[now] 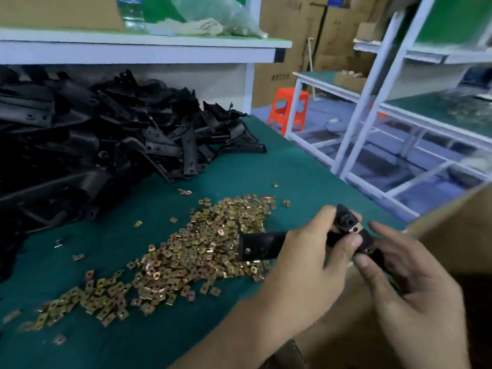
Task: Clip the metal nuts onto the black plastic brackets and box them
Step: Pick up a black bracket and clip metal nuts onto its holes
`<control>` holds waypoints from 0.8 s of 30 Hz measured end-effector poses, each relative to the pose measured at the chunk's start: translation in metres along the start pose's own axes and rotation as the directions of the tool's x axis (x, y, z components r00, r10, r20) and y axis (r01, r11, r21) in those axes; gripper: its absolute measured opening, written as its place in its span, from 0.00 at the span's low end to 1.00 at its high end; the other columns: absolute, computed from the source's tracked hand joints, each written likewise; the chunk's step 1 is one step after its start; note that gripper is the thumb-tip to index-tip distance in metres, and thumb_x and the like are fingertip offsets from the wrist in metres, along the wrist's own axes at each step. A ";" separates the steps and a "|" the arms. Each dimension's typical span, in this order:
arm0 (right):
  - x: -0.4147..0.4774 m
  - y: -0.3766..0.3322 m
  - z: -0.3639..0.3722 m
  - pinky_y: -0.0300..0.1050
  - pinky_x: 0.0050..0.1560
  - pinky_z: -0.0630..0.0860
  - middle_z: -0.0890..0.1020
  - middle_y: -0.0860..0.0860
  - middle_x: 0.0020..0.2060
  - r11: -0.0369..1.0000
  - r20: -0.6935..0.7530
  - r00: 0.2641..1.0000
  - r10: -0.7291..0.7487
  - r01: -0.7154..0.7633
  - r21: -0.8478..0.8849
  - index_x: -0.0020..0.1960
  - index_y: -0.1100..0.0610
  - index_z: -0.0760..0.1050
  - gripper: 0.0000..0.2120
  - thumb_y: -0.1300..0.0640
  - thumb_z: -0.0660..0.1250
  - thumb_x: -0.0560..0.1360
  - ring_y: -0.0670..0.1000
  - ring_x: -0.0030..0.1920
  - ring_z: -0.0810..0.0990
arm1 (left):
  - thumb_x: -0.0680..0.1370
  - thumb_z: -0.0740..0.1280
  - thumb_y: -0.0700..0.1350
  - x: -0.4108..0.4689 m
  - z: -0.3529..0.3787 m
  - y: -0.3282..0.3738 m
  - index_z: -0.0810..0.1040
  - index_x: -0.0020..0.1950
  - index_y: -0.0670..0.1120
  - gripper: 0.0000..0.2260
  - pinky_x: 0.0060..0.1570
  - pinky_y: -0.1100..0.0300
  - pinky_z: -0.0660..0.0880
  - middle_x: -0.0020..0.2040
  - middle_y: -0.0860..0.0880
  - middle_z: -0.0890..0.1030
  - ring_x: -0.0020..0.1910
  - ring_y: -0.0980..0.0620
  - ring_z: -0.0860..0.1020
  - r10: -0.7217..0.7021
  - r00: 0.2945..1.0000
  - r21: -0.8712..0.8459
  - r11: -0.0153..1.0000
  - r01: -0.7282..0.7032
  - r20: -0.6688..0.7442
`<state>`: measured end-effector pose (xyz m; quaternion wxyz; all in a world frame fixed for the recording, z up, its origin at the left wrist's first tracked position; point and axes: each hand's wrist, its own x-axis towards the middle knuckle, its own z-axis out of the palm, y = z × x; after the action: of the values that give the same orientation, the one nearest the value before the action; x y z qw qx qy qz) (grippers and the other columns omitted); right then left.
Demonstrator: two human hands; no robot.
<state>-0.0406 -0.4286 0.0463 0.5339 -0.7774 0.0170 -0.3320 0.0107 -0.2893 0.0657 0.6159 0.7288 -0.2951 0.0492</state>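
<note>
A heap of brackets (80, 145) lies far left on the table (292, 166), with a spread of nuts (186, 251) in front of it, nearer the middle. At near right, the left hand (300, 267) and right hand (415, 288) hold one bracket (263, 245) over the spread's right edge. A box (458, 225) stands just right of them, and a stool (288, 113) stands beyond the table's far right edge.

Green bench (306, 166): black brackets (93, 134) (heaped, seemingly tangled) beside scattered nuts (199, 249).

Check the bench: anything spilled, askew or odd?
Nothing looks damaged. The metal nuts lie in a loose heap on the green mat, and a few strays sit apart from it: one beyond the heap, one at the near left. The black brackets are a tangled pile.
</note>
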 end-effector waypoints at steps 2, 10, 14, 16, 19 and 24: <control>-0.021 0.011 -0.028 0.42 0.60 0.78 0.86 0.44 0.52 0.994 -0.040 0.997 0.073 -0.076 -0.077 0.61 0.45 0.80 0.21 0.59 0.73 0.70 0.46 0.54 0.85 | 0.84 0.64 0.45 -0.007 0.031 -0.001 0.76 0.59 0.48 0.06 0.54 0.50 0.77 0.49 0.49 0.84 0.52 0.50 0.82 0.007 0.993 0.020 1.000 -0.010 0.117; -0.102 0.058 -0.086 0.36 0.43 0.76 0.80 0.30 0.46 0.711 0.019 0.811 0.584 -0.501 -0.493 0.50 0.36 0.72 0.17 0.59 0.71 0.76 0.28 0.48 0.77 | 0.82 0.66 0.42 -0.045 0.121 -0.051 0.79 0.56 0.48 0.05 0.56 0.54 0.76 0.52 0.54 0.77 0.51 0.56 0.77 -0.141 0.807 0.162 0.985 0.058 0.574; -0.127 0.079 -0.092 0.25 0.41 0.73 0.76 0.31 0.41 0.569 0.152 0.645 0.749 -0.509 -0.646 0.57 0.33 0.68 0.16 0.53 0.68 0.80 0.29 0.41 0.77 | 0.81 0.68 0.44 -0.070 0.134 -0.079 0.78 0.64 0.53 0.11 0.62 0.53 0.76 0.60 0.55 0.77 0.58 0.57 0.77 -0.303 0.686 0.295 0.946 0.133 0.662; -0.131 0.087 -0.090 0.26 0.43 0.70 0.74 0.29 0.41 0.542 0.189 0.599 0.778 -0.489 -0.683 0.65 0.33 0.68 0.18 0.50 0.66 0.81 0.29 0.42 0.75 | 0.81 0.69 0.44 -0.077 0.132 -0.086 0.78 0.66 0.53 0.13 0.64 0.53 0.75 0.61 0.53 0.78 0.60 0.56 0.76 -0.349 0.654 0.329 0.931 0.159 0.671; -0.122 0.089 -0.080 0.30 0.48 0.71 0.75 0.32 0.41 0.528 0.194 0.597 0.779 -0.456 -0.716 0.67 0.36 0.69 0.18 0.51 0.65 0.80 0.33 0.43 0.74 | 0.82 0.66 0.41 -0.080 0.119 -0.086 0.78 0.64 0.51 0.12 0.64 0.51 0.75 0.60 0.50 0.79 0.60 0.52 0.77 -0.353 0.688 0.348 0.925 0.154 0.635; -0.079 0.054 -0.031 0.30 0.44 0.70 0.79 0.34 0.38 0.679 0.218 0.772 0.597 -0.342 -0.649 0.55 0.34 0.75 0.16 0.54 0.68 0.75 0.38 0.47 0.81 | 0.82 0.61 0.42 -0.069 0.070 -0.066 0.74 0.62 0.57 0.12 0.62 0.49 0.75 0.59 0.53 0.75 0.59 0.51 0.76 -0.294 0.886 0.306 0.934 0.186 0.358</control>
<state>-0.1009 -0.4469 -0.0315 0.3325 -0.9199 0.2073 0.0142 -0.0335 -0.3239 -0.0384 0.4419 0.8298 -0.3117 -0.1383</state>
